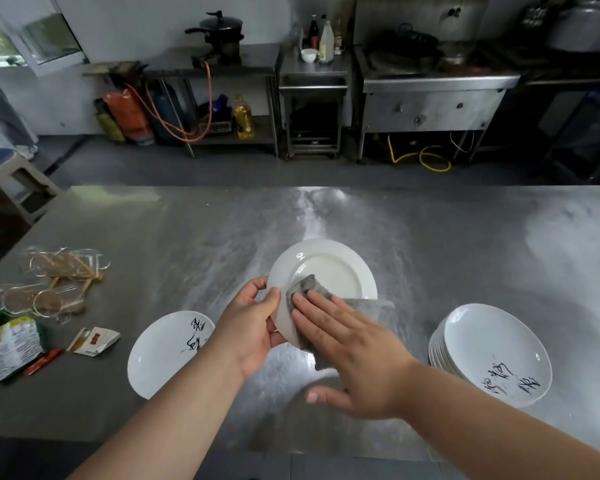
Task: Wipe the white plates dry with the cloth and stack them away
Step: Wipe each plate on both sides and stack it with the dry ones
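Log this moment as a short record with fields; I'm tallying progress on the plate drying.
left hand: grips the held plate at its left rim
right hand: straight fingers press the cloth onto the held plate
single plate: lies on the table, left of the arms
plate stack: on the table, at right
clutter: packets at the table's left edge

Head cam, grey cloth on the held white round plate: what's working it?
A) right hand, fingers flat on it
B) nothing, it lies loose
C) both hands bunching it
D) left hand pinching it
A: the right hand presses the grey cloth with straight fingers against the white round plate, whose rim the left hand grips.
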